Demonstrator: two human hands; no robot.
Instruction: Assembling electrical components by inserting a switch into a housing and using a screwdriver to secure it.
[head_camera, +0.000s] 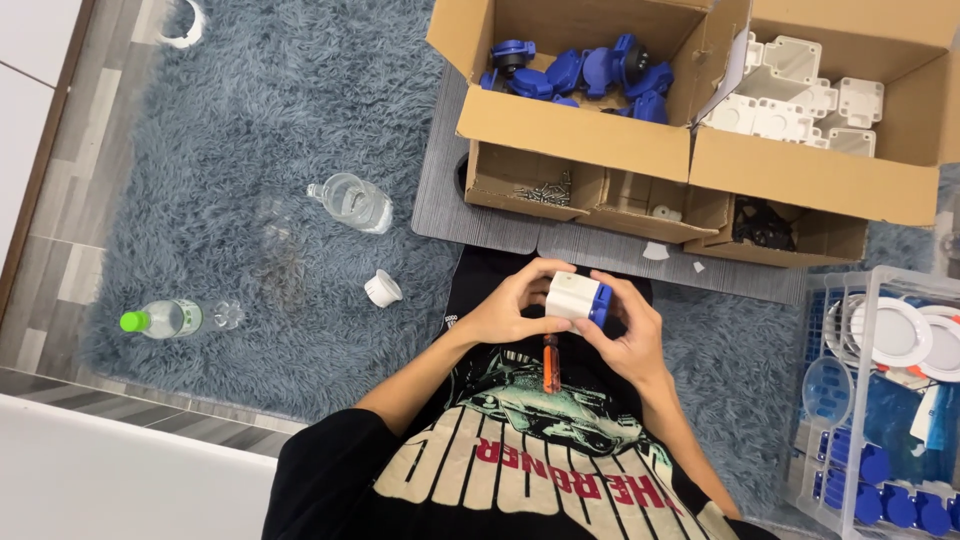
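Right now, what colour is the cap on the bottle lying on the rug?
Bright green cap, seen in the head view.

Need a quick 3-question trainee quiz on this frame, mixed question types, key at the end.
1. True or false: both the left hand and the right hand grip the white block with a blue part on one side.
2. Which cardboard box holds the loose blue parts? A) the box at upper left B) the box at upper right
3. Fill in: the bottle with the green cap lies on its ____ on the rug.

Key: 1 true; 2 A; 3 side.
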